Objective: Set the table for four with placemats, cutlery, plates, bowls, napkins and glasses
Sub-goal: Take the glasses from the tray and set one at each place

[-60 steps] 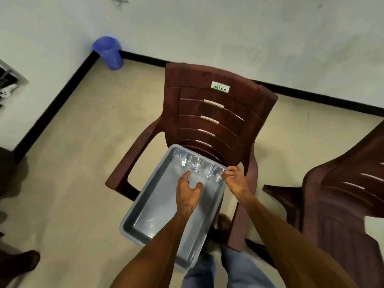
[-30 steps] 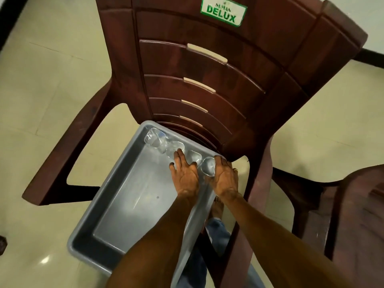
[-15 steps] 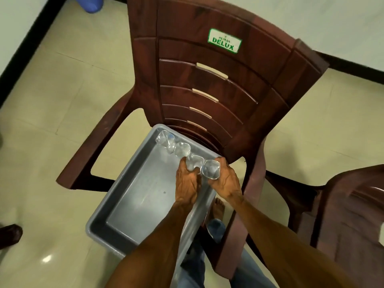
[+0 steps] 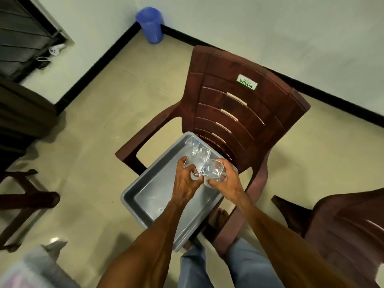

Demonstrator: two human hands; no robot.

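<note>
Four clear glasses sit clustered at the far end of a grey plastic tray [image 4: 151, 196], close to the backrest of the brown chair [image 4: 239, 113] on whose seat the tray rests. The left hand [image 4: 186, 179] has its fingers curled round one glass [image 4: 196, 165], gripping it from the side, with the thumb on the left of the glass wall. The right hand [image 4: 225, 181] grips a second glass [image 4: 214, 170], fingers wrapped round its lower part so that the rounded-square rim faces up toward the camera. These two glasses touch each other between the hands and appear raised a little above the tray floor, though how far is hard to tell. Beyond them two more glasses stay in the tray: one [image 4: 204, 152] just behind the held pair, and the last [image 4: 192, 142] nearest the tray's far corner. The near part of the tray shows bare grey floor with faint reflections. The chair carries a green label reading DELUX on its backrest. A second brown chair [image 4: 342, 231] stands to the right, a blue bucket [image 4: 150, 26] is in the room's corner against the wall, and the person's bare foot [image 4: 220, 217] shows below the tray's edge
</note>
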